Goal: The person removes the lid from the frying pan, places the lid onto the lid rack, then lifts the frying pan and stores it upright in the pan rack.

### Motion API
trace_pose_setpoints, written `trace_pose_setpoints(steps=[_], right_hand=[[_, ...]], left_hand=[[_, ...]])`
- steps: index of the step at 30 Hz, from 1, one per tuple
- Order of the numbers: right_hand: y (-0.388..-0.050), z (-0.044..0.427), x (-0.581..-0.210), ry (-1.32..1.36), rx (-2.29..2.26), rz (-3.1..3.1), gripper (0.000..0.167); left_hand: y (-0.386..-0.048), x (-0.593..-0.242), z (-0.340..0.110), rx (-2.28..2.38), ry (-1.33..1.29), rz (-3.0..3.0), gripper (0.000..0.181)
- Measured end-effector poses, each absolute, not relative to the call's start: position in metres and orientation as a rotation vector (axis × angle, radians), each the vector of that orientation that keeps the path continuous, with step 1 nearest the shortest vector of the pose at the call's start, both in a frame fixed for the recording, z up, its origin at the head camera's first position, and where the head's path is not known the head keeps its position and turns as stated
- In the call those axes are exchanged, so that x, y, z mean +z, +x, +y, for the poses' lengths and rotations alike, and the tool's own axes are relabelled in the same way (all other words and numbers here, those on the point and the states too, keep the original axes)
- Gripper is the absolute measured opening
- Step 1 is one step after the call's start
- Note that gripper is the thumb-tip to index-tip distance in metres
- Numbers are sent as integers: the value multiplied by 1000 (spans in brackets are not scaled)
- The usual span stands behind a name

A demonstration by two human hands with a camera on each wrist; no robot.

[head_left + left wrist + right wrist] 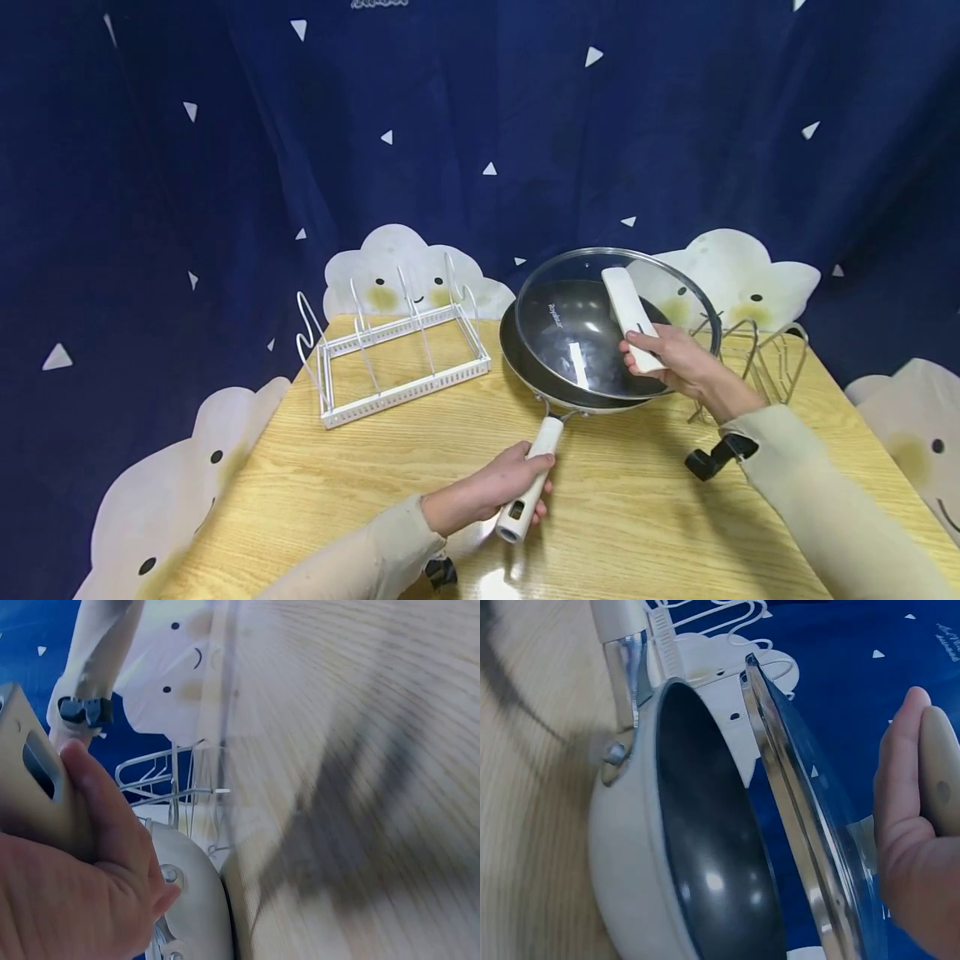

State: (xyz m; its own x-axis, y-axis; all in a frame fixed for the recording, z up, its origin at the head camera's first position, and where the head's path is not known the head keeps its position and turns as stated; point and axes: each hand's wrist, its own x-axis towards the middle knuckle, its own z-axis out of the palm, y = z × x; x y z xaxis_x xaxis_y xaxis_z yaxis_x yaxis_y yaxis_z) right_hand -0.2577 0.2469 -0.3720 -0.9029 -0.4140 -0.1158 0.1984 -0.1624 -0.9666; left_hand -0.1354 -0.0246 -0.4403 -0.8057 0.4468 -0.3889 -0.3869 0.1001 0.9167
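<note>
A: And how is the lid held here?

B: By the right hand (678, 360)! The pale lid handle (633, 312) is pinched between thumb and fingers, and the glass lid (570, 329) is borne just beyond the grip.

A: The left hand (506, 482)?

B: Its fingers are wrapped round the pan handle (528, 495); the pan (709, 840) is held out beyond it, under the lid.

A: Are the rims touching?

B: Apart! In the right wrist view a gap is seen between them, with the lid angled against the pan. Whether the pan's base is met by the table (637, 508) cannot be told.

A: Which step is it, then?

B: The handling of lid and pan as separate pieces, it would be judged. By the next move, two steady grips are called for, with the rims kept from knocking.

A: And farther out?

B: The white rack (408, 392) is set near the pan's left side; at the right, the wire rack (798, 371) is partly hidden by the forearm.
</note>
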Motion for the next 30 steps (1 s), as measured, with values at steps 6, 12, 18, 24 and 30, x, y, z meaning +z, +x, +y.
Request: trace_pose_setpoints(steps=[6, 12, 18, 24, 30], right_hand=[[-250, 255, -358, -276, -2131, 1720, 24], [-242, 262, -346, -305, -2143, 1712, 24], [-232, 269, -331, -409, -2142, 1767, 25], [-221, 284, -319, -487, -2155, 1778, 20], [-209, 302, -312, -530, -2182, 1801, 11]], left_hand=[[-142, -437, -28, 1734, 58, 1773, 25], [-151, -430, -32, 1498, 112, 2043, 29], [-175, -419, -39, 1245, 239, 2330, 25], [-198, -403, -39, 1197, 401, 2477, 28], [-215, -388, -22, 1140, 493, 2539, 28]])
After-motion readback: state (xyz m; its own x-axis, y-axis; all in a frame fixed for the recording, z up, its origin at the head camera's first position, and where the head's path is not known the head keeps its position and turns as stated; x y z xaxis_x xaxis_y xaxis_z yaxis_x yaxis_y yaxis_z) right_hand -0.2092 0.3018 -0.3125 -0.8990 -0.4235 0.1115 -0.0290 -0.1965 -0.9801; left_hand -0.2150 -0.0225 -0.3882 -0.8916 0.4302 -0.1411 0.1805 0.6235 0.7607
